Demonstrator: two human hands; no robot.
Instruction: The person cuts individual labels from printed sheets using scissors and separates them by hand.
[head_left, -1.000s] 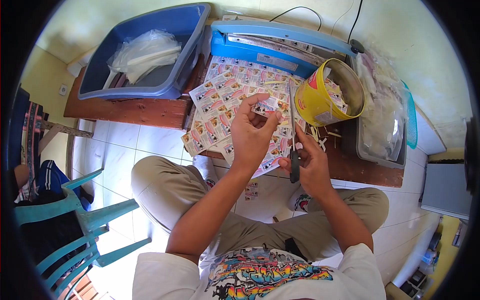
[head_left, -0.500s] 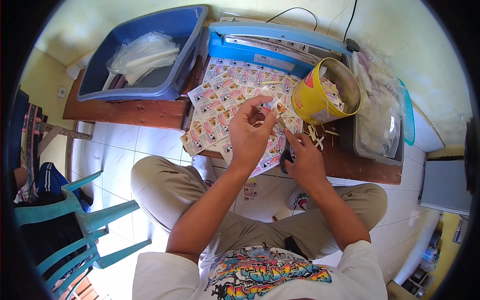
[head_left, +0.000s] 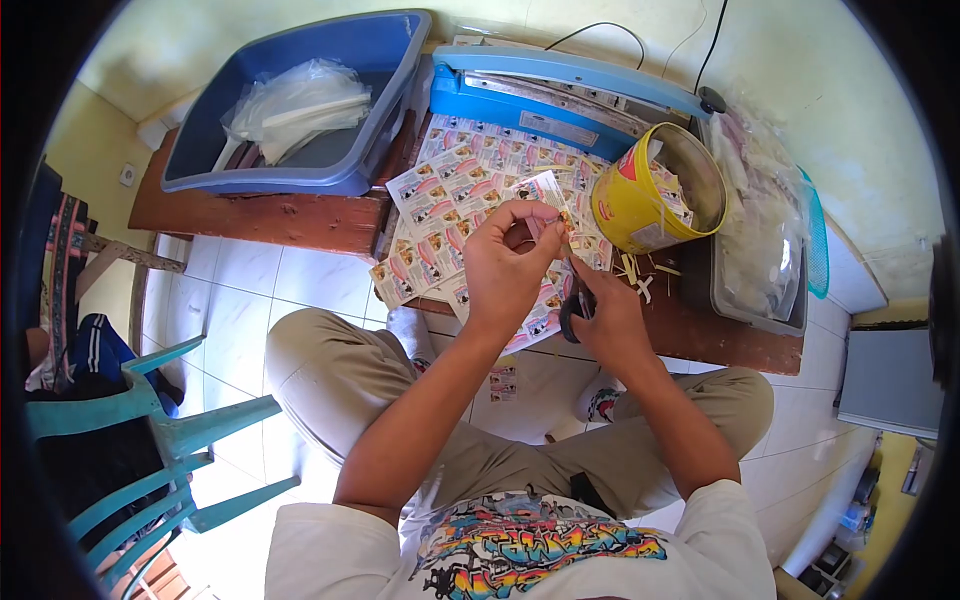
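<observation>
My left hand [head_left: 508, 265] pinches a small printed paper label [head_left: 542, 188] between thumb and fingers, holding it above the bench. Close on its right, my right hand [head_left: 612, 318] grips scissors with black handles [head_left: 573, 318]. The scissor blades point up toward the label at my left fingertips; whether they touch it I cannot make out. Beneath both hands lie several overlapping printed label sheets [head_left: 445, 190]. A yellow bucket [head_left: 625, 205] stands tilted just beyond my right hand, with cut printed pieces inside.
A blue paper cutter [head_left: 540, 120] stands behind the sheets. At left is a blue tub [head_left: 270, 180] holding plastic bags; at right, a grey bin [head_left: 755, 305] of clear bags. Paper scraps [head_left: 635, 275] lie on the wooden bench [head_left: 720, 340]. A green chair [head_left: 215, 428] is at lower left.
The bench and the things on it sit slightly farther right in view. The label between my left fingers has turned a little, and the scissors have shifted slightly beside it.
</observation>
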